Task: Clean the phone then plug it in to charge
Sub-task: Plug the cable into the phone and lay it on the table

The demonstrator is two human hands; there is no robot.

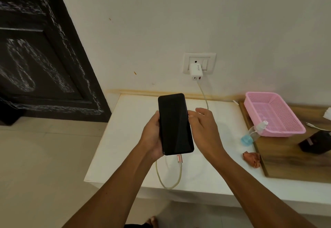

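**Phone held above the white table, charging cable at its lower end**

A white table stands against a pale wall and serves as the landmark here. To the table's right, a wooden board carries a pink perforated basket. On the wall above the table's far edge sits a switch plate with a white charger plugged into it.

The phone is held above the middle of the table, screen dark and facing up. The left hand grasps it along its left edge, fingers wrapped behind it. The right hand hovers at the phone's right edge with fingers loosely spread and holding nothing; its thumb seems to touch the side, perhaps at a button.

A pale cable runs from the charger down to the table, loops near the table's front edge and rises to a pinkish connector at the phone's bottom end (whether it is fully seated cannot be told).

At the table's right side, a small spray bottle of blue liquid stands by the basket, and a crumpled reddish cloth lies in front of it.

Judging from this, cleaning looks finished and the charging step is in hand. The next move likely calls for confirming the charge, since the screen is dark, then laying the phone flat on the table without tugging the cable.
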